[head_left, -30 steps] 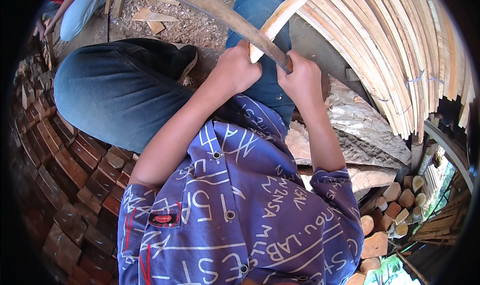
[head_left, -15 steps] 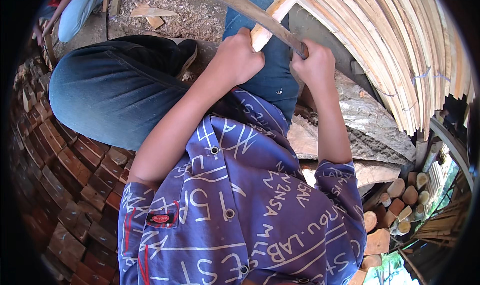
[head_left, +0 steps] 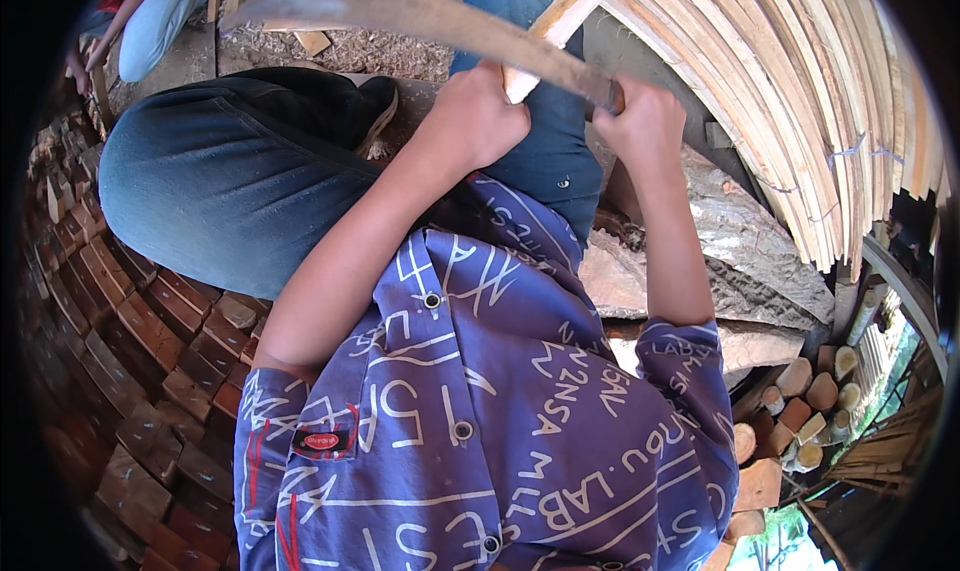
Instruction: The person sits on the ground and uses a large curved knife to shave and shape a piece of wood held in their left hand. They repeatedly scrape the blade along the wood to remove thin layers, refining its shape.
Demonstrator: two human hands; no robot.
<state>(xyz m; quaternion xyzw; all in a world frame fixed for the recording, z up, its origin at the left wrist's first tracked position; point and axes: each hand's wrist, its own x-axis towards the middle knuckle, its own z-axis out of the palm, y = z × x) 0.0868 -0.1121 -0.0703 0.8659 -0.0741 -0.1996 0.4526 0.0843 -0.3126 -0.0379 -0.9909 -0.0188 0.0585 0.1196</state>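
My left hand is closed around the lower end of a pale, freshly cut wood strip, which slants up to the right over my thigh. In my right hand is the grip of a machete, mostly hidden by the fingers. Its long curved blade, a little blurred, points to the upper left and crosses over the strip just above my left hand. From this angle I cannot tell whether blade and wood touch.
A bundle of long pale wooden slats, tied with string, curves along the right. Beside my right forearm lies a rough log. Stacked wood blocks fill the left, cut billets the lower right. Another person's leg shows at upper left.
The machete has swung so that its blade lies flatter, with its tip now in view at upper left. My right hand has shifted slightly right; my left hand and the strip have barely moved.
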